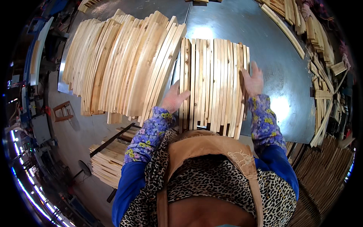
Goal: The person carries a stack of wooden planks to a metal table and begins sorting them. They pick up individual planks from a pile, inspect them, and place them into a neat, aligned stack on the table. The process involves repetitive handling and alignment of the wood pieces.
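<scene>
A row of narrow pale wood strips (213,83), standing side by side, lies on the grey metal tabletop (281,68) in front of me. My left hand (175,99) is at the row's left side, its thumb reaching over the outermost strips. At the opposite side is my right hand (254,80), fingers stretched out and thumb against the edge. Both hands are open, with the row between them. The strips' near ends are uneven. Left of the row leans a larger bank of wider boards (124,64), close to my left hand.
Long strips (283,28) lie along the table's far right. Loose offcuts (321,94) are heaped past its right edge. Below left, boards are stacked (107,162) near a dark bar. A small wooden stool (63,111) stands on the floor. Brown slats (321,178) fill the lower right.
</scene>
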Tool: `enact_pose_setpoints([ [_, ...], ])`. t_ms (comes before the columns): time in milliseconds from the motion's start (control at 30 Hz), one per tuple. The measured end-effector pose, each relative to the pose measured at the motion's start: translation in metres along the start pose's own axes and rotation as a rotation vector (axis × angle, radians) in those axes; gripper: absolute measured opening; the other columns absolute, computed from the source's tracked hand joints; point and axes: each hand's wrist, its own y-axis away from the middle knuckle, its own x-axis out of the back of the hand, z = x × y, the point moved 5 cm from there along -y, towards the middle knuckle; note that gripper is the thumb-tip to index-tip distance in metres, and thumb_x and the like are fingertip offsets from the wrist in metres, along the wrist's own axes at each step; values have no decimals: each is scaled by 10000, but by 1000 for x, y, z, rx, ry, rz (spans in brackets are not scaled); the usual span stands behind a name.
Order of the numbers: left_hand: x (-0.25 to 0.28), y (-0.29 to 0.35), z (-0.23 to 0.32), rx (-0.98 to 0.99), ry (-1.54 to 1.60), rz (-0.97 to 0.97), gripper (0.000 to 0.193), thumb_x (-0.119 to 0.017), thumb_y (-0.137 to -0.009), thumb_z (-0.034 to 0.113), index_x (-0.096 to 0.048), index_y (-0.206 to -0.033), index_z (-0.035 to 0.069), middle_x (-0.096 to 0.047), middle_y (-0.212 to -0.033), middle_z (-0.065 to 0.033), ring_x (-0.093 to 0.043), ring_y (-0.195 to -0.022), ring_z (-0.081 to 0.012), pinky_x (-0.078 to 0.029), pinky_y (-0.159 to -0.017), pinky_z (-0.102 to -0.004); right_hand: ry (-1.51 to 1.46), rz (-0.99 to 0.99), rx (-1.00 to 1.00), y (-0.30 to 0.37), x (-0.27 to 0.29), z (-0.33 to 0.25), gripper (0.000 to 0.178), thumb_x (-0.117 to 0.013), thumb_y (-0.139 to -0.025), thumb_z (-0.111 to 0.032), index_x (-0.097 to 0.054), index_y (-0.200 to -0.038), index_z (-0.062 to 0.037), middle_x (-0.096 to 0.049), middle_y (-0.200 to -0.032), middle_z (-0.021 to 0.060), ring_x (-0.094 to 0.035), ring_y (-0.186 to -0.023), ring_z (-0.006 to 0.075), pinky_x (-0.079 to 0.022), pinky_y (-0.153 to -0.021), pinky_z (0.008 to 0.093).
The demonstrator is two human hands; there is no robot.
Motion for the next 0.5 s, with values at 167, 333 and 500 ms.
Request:
enact_pose_setpoints([
  [167, 27, -49, 48, -209, -658, 338, 736, -629, -1023, 351, -390, -1640, 30, -415, -1681, -239, -492, -1493, -410, -427, -1227, -493, 427, -96, 542, -80, -57, -94, 556, -655, -978, -400, -646, -1457, -118, -658, -1401, 191, -555, -1374, 400, -444, -1158, 499],
  [333, 30, -121, 124, -298, -1076, 407, 405, -571, -1028, 270, -603, -1409, 134, -575, -1453, -162, -684, -1221, -401, -567, -1026, -514, 646, -440, 518, -128, -106, -123, 603, -644, -979, -530, -658, -1487, -207, -658, -1455, 124, -514, -1454, 312, -433, -1203, 496],
  [500, 45, -173, 149, -202, -1252, 179, 379, -538, -1037, 350, -693, -1283, 106, -604, -1356, -153, -698, -1166, -373, -563, -997, -514, 612, -599, 396, -148, -119, -118, 588, -654, -1000, -543, -700, -1436, -150, -690, -1393, 133, -568, -1383, 331, -472, -1170, 454],
])
